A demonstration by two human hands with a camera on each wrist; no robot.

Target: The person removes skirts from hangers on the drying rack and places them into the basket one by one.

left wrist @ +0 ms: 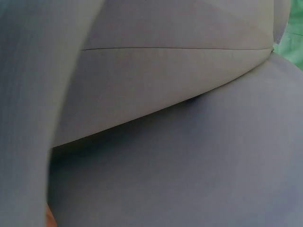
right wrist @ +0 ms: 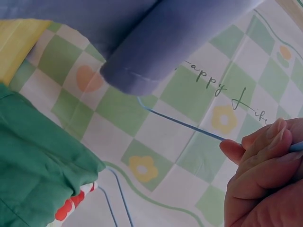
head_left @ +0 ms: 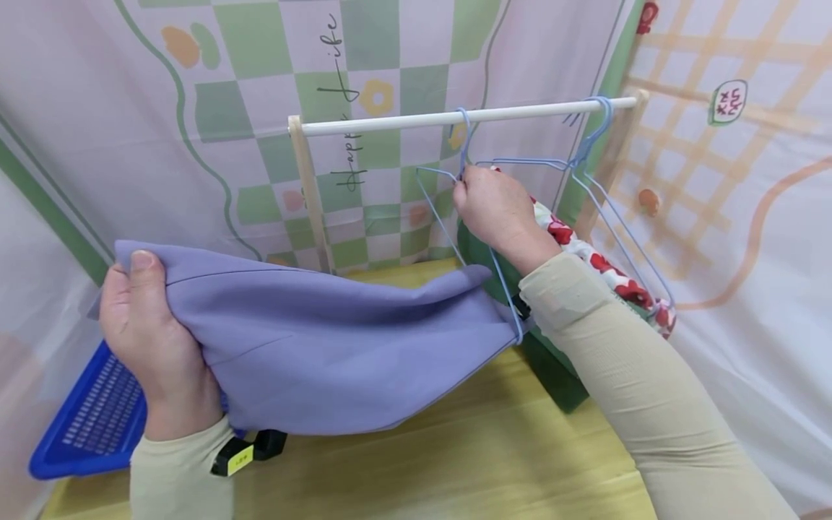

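Observation:
A lavender garment (head_left: 351, 339) stretches between the hands; its exact kind is unclear. My left hand (head_left: 152, 336) grips its left end, thumb on top of the cloth. Folds of the same lavender cloth (left wrist: 165, 94) fill the left wrist view. The far end of the garment reaches into the frame of a light-blue wire hanger (head_left: 442, 224), whose lower corner overlaps the cloth. My right hand (head_left: 497, 206) grips that hanger just below its hook, which sits at the white rail (head_left: 390, 123). In the right wrist view, the curled fingers (right wrist: 265, 175) hold the blue wire.
To the right on the rail hang blue hangers (head_left: 601, 137) with a red-flowered white garment (head_left: 604, 267) and a dark green garment (head_left: 552, 368). A blue basket (head_left: 97, 426) stands at the left on the yellow-covered table (head_left: 455, 462). A checkered curtain (head_left: 253, 43) is behind the rack.

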